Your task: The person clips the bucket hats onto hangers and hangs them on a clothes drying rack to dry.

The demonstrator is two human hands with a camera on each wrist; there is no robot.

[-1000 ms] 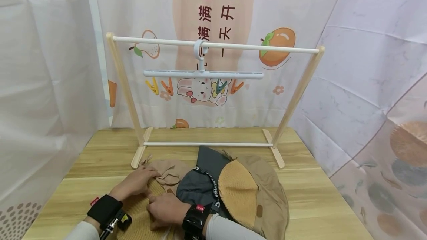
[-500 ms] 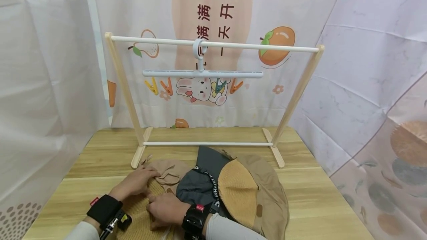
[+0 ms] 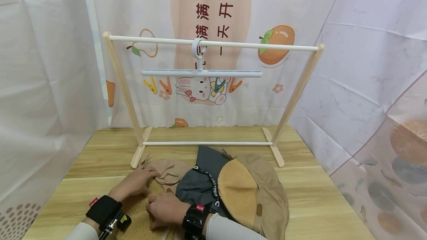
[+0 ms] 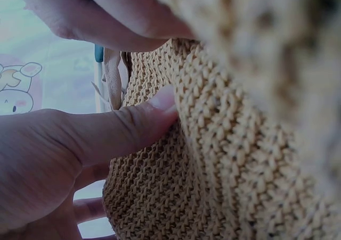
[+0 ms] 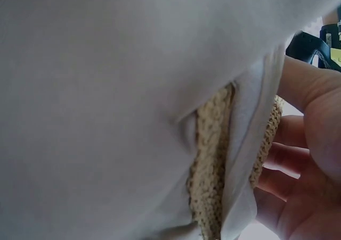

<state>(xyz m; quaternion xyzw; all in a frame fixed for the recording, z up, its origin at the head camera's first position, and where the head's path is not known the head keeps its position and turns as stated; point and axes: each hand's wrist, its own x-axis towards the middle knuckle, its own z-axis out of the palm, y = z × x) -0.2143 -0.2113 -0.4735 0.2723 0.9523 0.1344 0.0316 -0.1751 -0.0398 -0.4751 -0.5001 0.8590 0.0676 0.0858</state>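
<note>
At the table's front left lies a tan woven sun hat (image 3: 136, 223), with both hands on it. My left hand (image 3: 136, 182) holds its far edge; in the left wrist view the thumb presses the weave (image 4: 144, 187) and the fingers lie behind. My right hand (image 3: 168, 208) grips the hat from the right with curled fingers, its fingertips partly hidden. In the right wrist view pale cloth (image 5: 117, 107) covers most of the picture, with a strip of weave showing beside it. Touching this hat are a beige fabric hat part (image 3: 171, 169) and a dark grey cap (image 3: 197, 186).
To the right lies another hat with a woven crown (image 3: 237, 192) and beige brim (image 3: 271, 195). Behind stands a wooden rack (image 3: 130, 99) with a white top bar (image 3: 253, 45). From it hangs a pale hanger (image 3: 230, 73) with several coloured clips (image 3: 165, 85). Printed curtains enclose the table (image 3: 320, 203).
The head view tilts very slightly. Both hands and the hats stay where they were.
</note>
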